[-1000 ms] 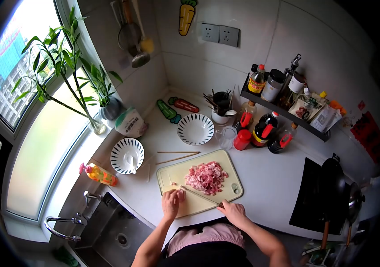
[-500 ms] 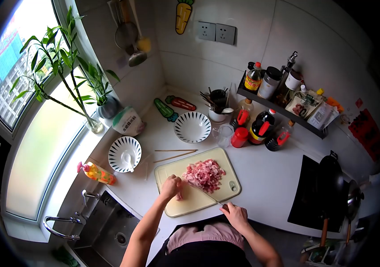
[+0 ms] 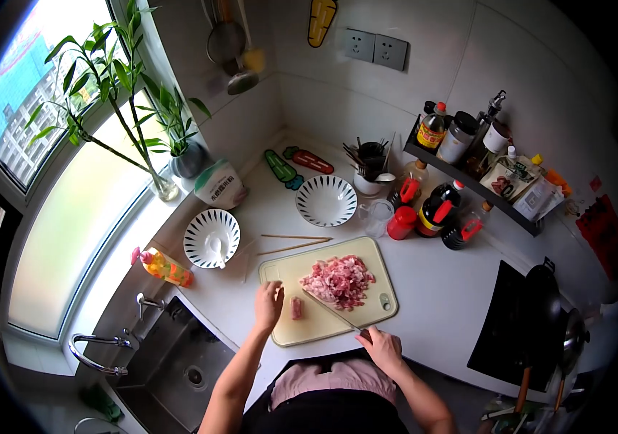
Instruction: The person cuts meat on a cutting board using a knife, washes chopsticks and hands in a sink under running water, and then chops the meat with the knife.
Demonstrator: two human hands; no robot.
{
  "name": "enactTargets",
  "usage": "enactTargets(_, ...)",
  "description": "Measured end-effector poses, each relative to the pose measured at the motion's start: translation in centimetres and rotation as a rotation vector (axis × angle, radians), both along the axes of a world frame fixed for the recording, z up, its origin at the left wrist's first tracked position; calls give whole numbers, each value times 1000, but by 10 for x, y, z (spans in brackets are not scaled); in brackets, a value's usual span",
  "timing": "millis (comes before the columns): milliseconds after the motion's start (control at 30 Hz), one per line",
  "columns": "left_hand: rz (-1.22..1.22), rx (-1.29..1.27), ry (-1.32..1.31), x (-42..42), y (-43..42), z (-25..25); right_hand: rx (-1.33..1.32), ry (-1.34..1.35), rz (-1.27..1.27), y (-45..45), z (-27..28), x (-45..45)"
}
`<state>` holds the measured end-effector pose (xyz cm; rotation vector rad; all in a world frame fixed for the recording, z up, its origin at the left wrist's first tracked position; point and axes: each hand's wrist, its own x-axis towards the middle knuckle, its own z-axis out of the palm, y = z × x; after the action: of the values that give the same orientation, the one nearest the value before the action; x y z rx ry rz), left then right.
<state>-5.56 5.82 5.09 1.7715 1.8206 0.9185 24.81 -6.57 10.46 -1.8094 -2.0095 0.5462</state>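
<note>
My right hand (image 3: 382, 349) grips the handle of a knife (image 3: 334, 313), whose blade lies slanted across the cutting board (image 3: 305, 334) with its tip at the chopped meat (image 3: 341, 282). A small uncut strip of meat (image 3: 296, 308) rests on the board left of the blade. My left hand (image 3: 269, 305) is over the board's left edge, beside that strip and apart from it. Its fingers are loosely curled, and I see nothing in them.
Behind the board lie chopsticks (image 3: 294, 246), a bowl with a spoon (image 3: 200, 249) and another patterned bowl (image 3: 326, 221). Sauce bottles (image 3: 439, 210) line the wall. A sink (image 3: 171, 376) is at left, a black hob (image 3: 497, 325) with pans at right.
My left hand has let go of the meat strip and moved left, leaving the strip on the board. The right hand and knife stay nearly in place. The view has shifted slightly.
</note>
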Motion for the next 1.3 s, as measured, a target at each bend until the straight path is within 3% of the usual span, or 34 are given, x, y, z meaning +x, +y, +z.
enactTargets(133,-66,222,83,13,-50,-23,-25,-37,84,21,2,-22)
enactTargets(233,-133,253,114,31,-61,-28,-10,-115,126,38,2,-46)
enactTargets(400,-131,238,199,40,-59,-44,3,-219,182,38,-12,-51)
enactTargets(567,-163,204,186,38,-60,-51,-148,-330,170,20,26,-35)
enactTargets(767,-147,214,148,38,-60,-44,-134,-231,179,62,-40,-82)
enactTargets(933,-156,177,156,35,-62,-52,-62,-199,200,49,-20,-66)
enactTargets(1100,-170,179,140,35,-61,-48,-271,-284,184,29,0,-27)
enactTargets(1200,-188,191,120,36,-63,-57,-71,-191,204,50,-47,-59)
enactTargets(1300,-189,186,147,33,-64,-55,-11,-162,227,69,-44,-88)
